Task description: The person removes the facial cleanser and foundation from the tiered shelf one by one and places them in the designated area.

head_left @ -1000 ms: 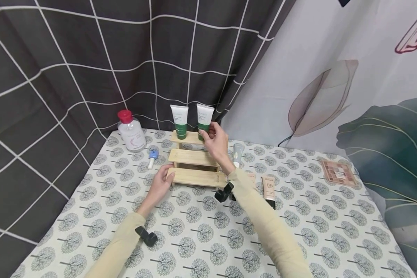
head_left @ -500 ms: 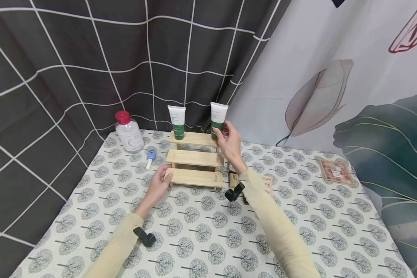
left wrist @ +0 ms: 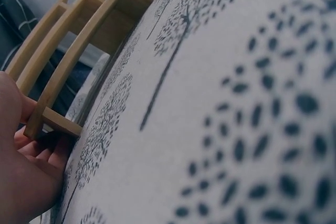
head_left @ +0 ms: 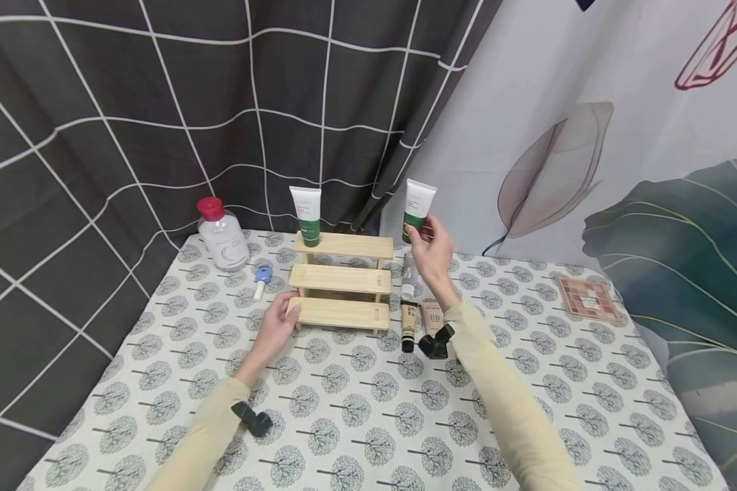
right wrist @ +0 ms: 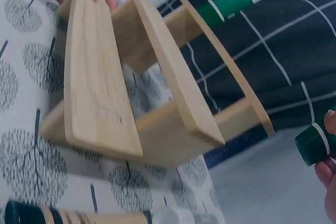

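My right hand [head_left: 433, 248] pinches a white and green squeeze tube [head_left: 416, 206], held cap down in the air just right of a three-step wooden display rack [head_left: 342, 278]. In the right wrist view the green cap [right wrist: 312, 145] of that tube shows at the right edge. With thumb on top and fingers below, my left hand [head_left: 275, 326] grips the left end of the rack's lowest step; the left wrist view shows fingers [left wrist: 50, 156] under it. A matching tube [head_left: 308, 215] stands on its cap at the left of the top step.
Right of the rack lie a grey tube [head_left: 409, 276], a gold tube [head_left: 408, 326] and a BB cream tube [head_left: 432, 318]. A red-capped bottle [head_left: 224, 235] and a small blue and white item [head_left: 261, 281] are at left. An eyeshadow palette [head_left: 589, 299] lies far right.
My right hand has carried its tube from above the top step rightward, past the rack's end. My left hand keeps its hold on the lowest step. The head view has shifted slightly.
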Demonstrator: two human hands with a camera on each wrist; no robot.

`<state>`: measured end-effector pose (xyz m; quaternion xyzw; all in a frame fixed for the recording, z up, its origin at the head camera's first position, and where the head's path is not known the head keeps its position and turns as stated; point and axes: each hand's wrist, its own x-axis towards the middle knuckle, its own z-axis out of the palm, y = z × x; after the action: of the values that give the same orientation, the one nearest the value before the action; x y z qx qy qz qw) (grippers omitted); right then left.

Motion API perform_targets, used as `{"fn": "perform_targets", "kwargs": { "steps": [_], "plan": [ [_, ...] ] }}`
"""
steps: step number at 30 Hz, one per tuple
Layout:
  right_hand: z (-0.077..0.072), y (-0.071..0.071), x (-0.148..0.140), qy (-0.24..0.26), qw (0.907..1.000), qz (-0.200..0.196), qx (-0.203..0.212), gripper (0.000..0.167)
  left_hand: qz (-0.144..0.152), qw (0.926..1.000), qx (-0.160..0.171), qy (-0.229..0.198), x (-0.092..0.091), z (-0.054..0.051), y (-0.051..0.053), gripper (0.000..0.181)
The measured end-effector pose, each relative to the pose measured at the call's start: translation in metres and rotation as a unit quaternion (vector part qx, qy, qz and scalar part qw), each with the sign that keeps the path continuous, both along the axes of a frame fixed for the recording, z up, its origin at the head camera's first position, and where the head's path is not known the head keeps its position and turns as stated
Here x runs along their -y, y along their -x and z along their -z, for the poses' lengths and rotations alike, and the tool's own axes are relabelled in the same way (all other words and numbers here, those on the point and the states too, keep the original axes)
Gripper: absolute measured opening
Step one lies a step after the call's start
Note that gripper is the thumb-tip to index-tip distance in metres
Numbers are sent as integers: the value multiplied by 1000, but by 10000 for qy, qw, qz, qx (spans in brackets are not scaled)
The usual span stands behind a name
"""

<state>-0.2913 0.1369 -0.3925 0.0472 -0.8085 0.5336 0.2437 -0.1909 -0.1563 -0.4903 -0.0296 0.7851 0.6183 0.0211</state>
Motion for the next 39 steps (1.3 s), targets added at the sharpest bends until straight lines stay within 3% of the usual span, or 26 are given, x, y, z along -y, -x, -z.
{"fn": "perform_targets", "kwargs": {
  "steps": [15, 22, 28, 39],
  "plan": [
    [18, -4, -36, -246, 9949, 473, 860, 40, -14, 10000, 0, 33, 3, 0, -1, 45],
    [27, -8, -50, -244, 9888, 437, 1405, 44, -6, 9999, -26, 111, 4, 1, 0, 45],
    [36, -14, -60, -486, 9776, 549, 1973, 46, -3, 10000, -28, 73, 2, 1, -1, 44],
    [55, -16, -70, -1027, 9475, 614, 2966, 49, 5, 10000, -34, -28, 1, 1, -1, 45]
  ]
}}
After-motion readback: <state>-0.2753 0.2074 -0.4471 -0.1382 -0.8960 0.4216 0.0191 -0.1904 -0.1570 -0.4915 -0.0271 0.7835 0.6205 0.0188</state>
